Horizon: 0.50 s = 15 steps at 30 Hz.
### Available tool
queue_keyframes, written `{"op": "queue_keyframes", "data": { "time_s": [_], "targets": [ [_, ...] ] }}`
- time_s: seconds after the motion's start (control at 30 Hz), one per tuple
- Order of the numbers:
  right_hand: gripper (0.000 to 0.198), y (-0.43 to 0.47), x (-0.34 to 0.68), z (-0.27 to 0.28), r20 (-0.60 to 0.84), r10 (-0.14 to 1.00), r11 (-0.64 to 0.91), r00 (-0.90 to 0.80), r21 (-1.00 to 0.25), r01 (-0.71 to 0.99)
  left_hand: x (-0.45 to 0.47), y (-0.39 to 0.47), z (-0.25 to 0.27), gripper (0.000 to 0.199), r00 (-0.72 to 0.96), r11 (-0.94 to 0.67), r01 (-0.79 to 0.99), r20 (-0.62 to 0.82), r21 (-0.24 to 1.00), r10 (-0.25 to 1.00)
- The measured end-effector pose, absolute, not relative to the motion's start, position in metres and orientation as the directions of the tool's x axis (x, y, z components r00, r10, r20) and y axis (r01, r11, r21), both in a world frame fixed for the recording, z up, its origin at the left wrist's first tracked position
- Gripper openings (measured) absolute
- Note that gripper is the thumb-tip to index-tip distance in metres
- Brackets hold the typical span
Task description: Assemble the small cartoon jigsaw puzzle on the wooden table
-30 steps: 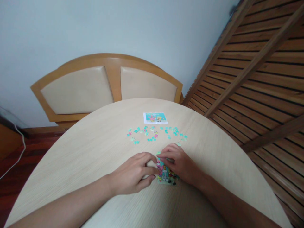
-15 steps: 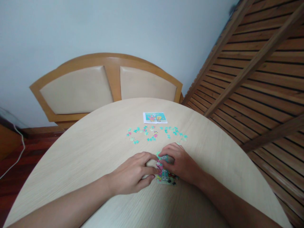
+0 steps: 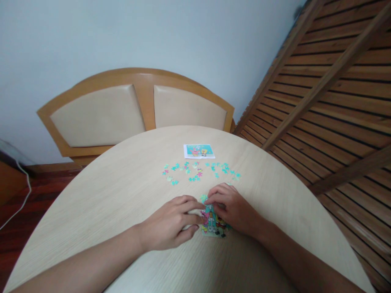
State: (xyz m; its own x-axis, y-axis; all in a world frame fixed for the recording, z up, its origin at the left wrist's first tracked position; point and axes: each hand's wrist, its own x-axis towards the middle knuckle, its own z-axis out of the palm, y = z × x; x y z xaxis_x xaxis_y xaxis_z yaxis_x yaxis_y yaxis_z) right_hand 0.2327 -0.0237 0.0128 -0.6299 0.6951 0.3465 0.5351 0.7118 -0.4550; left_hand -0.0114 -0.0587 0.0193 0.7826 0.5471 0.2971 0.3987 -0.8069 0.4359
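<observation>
A partly joined jigsaw puzzle (image 3: pixel 211 226) lies flat on the table in front of me, showing a pink figure, a pale turquoise figure and a yellow one in brown. Along its left edge rests my left hand (image 3: pixel 180 219), palm down, fingers stretched out and apart, their tips touching the pieces. My right hand (image 3: pixel 233 206) bends over the puzzle's upper right part. Its thumb and forefinger come close together at the top middle of the puzzle; whatever is between them is hidden. The hand also covers part of the yellow figure.
Loose puzzle pieces (image 3: pixel 195 178), mostly turquoise with some pink, lie scattered beyond my hands. Behind them is a picture card (image 3: pixel 199 151) with the same figures. The round wooden table (image 3: pixel 122 195) meets a padded chair back (image 3: pixel 97 116); wooden slats (image 3: pixel 330 93) rise at the right.
My right hand's thumb and fingers have shifted slightly on the puzzle, uncovering more of the middle and yellow figures. The left hand has stayed in place.
</observation>
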Motion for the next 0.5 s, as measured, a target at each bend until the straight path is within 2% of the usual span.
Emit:
{"op": "queue_keyframes", "data": {
  "time_s": [0.33, 0.5],
  "targets": [
    [0.026, -0.0212, 0.2345, 0.0159, 0.323, 0.665, 0.736, -0.673, -0.433, 0.52, -0.0129, -0.0587, 0.0193, 0.029, 0.785, -0.812, 0.402, 0.296, 0.424, 0.544],
    [0.026, -0.0207, 0.2347, 0.0151, 0.327, 0.647, 0.756, -0.688, -0.396, 0.522, -0.0106, -0.0562, 0.0136, 0.034, 0.68, -0.73, 0.494, 0.314, 0.472, 0.663]
  ]
}}
